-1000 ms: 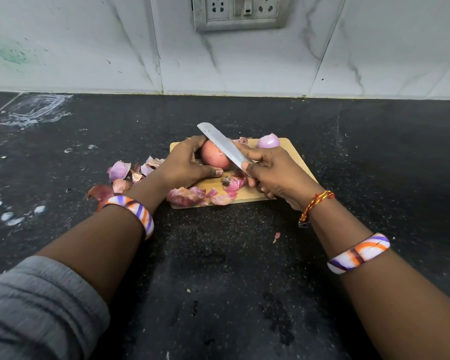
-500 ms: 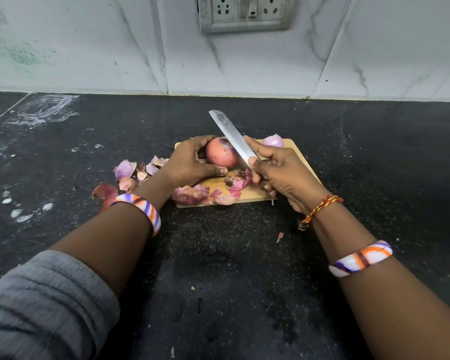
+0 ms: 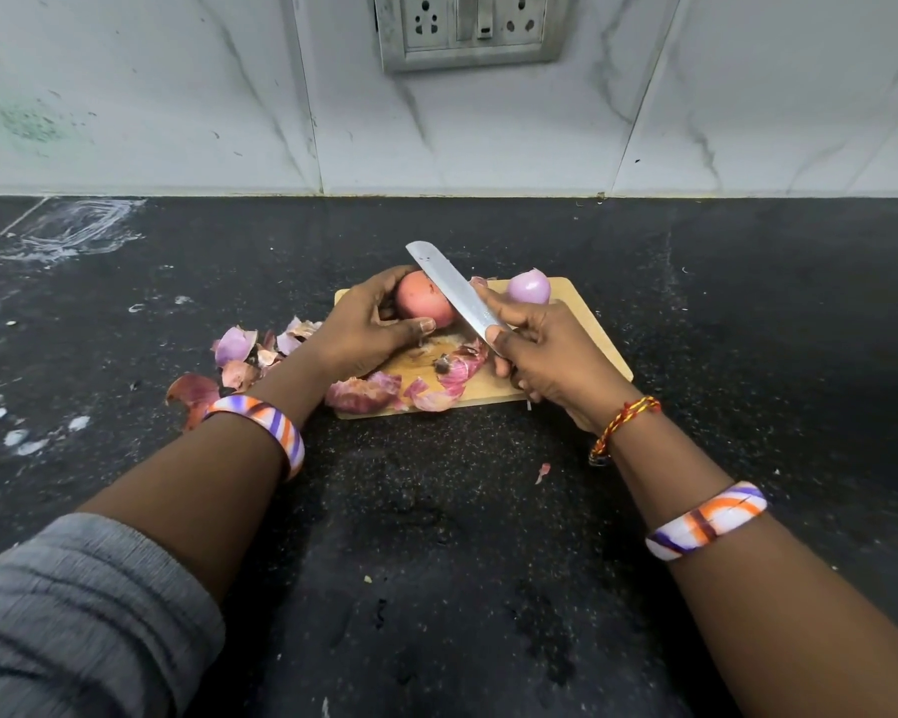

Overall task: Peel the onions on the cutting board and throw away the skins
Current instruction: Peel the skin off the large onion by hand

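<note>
Home kitchen, black stone counter [image 3: 436, 536], marble-tiled wall [image 3: 177, 95], wall socket [image 3: 467, 28]

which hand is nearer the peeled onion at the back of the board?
Right. The right hand, holding the knife, sits just in front of the peeled onion. The left hand grips the other onion, farther to the side.

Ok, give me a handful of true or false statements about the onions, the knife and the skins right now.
1. The left hand holds an onion over the board. True.
2. The knife is in the left hand. False: the right hand grips it, blade against the held onion.
3. A peeled onion sits at the board's far edge. True.
4. All skins have been thrown away. False: they lie on the board and on the counter to its left.
5. The board lies on a white counter. False: the counter is black.
</note>
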